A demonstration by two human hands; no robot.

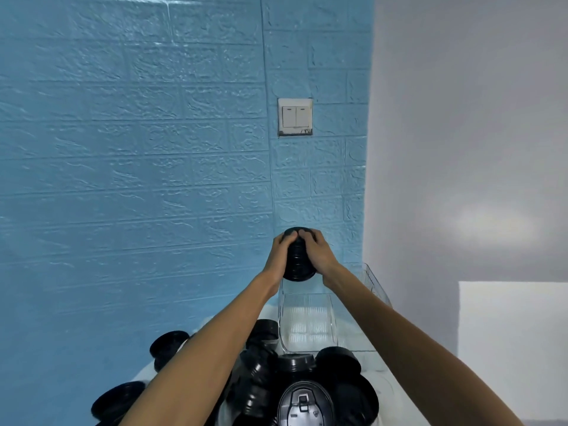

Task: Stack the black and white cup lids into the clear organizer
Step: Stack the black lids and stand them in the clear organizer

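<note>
A stack of black cup lids (298, 259) lies on its side in the air, gripped from both sides. My left hand (280, 249) curls round its left side and my right hand (318, 247) round its right. The stack hangs just above the far end of the clear organizer (307, 324), whose near compartment shows a bare ribbed bottom. Several loose black lids and short stacks (264, 373) lie heaped on the white table in front of the organizer. One lid (304, 404) at the bottom faces up with its sip flap showing. No white lids can be made out.
A blue brick-pattern wall stands close behind the table, with a white light switch (295, 116) on it. A grey wall (461, 149) fills the right side. The white table (396, 385) runs narrow, with its right edge near my right forearm.
</note>
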